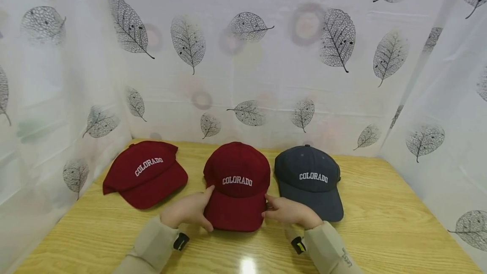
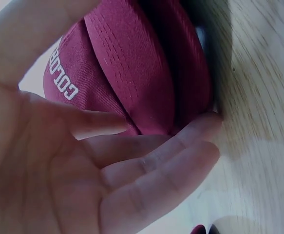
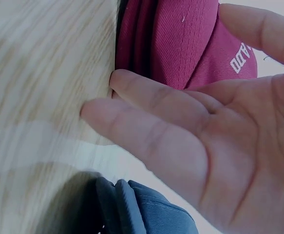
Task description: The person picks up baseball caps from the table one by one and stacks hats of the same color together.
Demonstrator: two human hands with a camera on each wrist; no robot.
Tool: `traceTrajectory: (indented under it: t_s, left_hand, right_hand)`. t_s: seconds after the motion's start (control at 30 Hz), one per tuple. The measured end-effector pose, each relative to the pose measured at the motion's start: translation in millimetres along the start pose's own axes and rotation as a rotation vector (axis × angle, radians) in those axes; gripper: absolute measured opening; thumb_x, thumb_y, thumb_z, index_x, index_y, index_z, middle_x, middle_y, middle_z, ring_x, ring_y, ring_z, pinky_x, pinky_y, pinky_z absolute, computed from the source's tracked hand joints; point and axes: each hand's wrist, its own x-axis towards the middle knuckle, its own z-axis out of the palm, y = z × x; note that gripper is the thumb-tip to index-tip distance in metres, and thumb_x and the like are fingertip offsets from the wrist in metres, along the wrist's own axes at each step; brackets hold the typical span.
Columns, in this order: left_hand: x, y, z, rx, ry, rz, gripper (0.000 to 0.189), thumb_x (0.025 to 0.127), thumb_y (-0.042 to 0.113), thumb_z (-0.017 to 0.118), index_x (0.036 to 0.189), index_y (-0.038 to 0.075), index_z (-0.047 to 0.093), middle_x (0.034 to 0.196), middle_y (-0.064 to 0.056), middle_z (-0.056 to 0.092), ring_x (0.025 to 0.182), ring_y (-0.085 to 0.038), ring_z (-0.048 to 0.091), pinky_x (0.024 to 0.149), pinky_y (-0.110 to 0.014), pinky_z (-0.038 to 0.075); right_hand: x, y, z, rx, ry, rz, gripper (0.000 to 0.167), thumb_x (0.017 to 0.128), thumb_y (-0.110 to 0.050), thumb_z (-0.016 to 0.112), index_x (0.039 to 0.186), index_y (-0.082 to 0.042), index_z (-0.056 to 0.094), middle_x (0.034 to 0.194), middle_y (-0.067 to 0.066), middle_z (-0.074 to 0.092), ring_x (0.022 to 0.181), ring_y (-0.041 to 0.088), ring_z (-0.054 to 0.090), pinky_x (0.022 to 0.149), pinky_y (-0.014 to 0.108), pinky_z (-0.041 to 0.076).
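A dark red baseball cap (image 1: 236,168) with white COLORADO lettering sits in the middle of the table, brim toward me. Both wrist views show more red brim layers under its top brim (image 2: 132,63). My left hand (image 1: 189,209) is at the brim's left side, its fingers extended, fingertips at the lower brim edge close to the tabletop. On the opposite side my right hand (image 1: 291,211) has its fingers stretched out alongside the brim (image 3: 178,44), with the thumb up near the crown. The two hands flank the cap.
Another red COLORADO cap (image 1: 148,172) lies turned at an angle on the left. A navy COLORADO cap (image 1: 309,181) stands close on the right, just beyond my right hand. The wooden table (image 1: 380,223) is bordered by a white leaf-print curtain (image 1: 258,71) at back and sides.
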Motion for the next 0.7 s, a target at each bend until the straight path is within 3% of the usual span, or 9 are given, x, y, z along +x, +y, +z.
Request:
traceTrajectory:
  t_s: [0.23, 0.47, 0.63, 0.7]
  left_hand:
    - [-0.9, -1.3, 0.1, 0.019, 0.015, 0.039, 0.098, 0.057, 0.028, 0.083, 0.126, -0.019, 0.03, 0.114, -0.026, 0.05, 0.105, -0.033, 0.049, 0.088, -0.042, 0.037]
    - [-2.6, 0.4, -0.9, 0.019, 0.02, 0.029, 0.098, 0.058, 0.031, 0.082, 0.125, -0.02, 0.031, 0.112, -0.027, 0.051, 0.103, -0.034, 0.05, 0.087, -0.042, 0.038]
    - [-1.9, 1.0, -0.3, 0.034, 0.014, 0.015, 0.096, 0.06, 0.032, 0.081, 0.124, -0.02, 0.033, 0.11, -0.027, 0.052, 0.101, -0.033, 0.051, 0.086, -0.042, 0.039]
    - [-0.7, 0.4, 0.3, 0.037, 0.014, 0.007, 0.093, 0.061, 0.034, 0.079, 0.123, -0.019, 0.035, 0.108, -0.025, 0.053, 0.099, -0.032, 0.052, 0.085, -0.041, 0.04]
  right_hand:
    - [1.8, 0.8, -0.5, -0.038, -0.001, 0.003, 0.065, 0.088, -0.018, 0.052, 0.131, 0.018, 0.019, 0.115, 0.022, 0.053, 0.103, 0.027, 0.052, 0.075, 0.028, 0.045]
    - [4.3, -1.2, -2.5, -0.116, 0.016, -0.004, 0.064, 0.087, -0.021, 0.053, 0.129, 0.018, 0.025, 0.119, 0.022, 0.05, 0.11, 0.027, 0.048, 0.089, 0.035, 0.038]
    - [5.0, -2.6, -4.5, -0.139, 0.019, -0.014, 0.064, 0.087, -0.023, 0.053, 0.129, 0.017, 0.027, 0.123, 0.024, 0.046, 0.112, 0.027, 0.045, 0.091, 0.037, 0.036]
    - [5.3, -3.1, -5.3, -0.131, 0.02, -0.015, 0.064, 0.087, -0.022, 0.053, 0.129, 0.017, 0.026, 0.122, 0.024, 0.046, 0.106, 0.026, 0.05, 0.088, 0.035, 0.038]
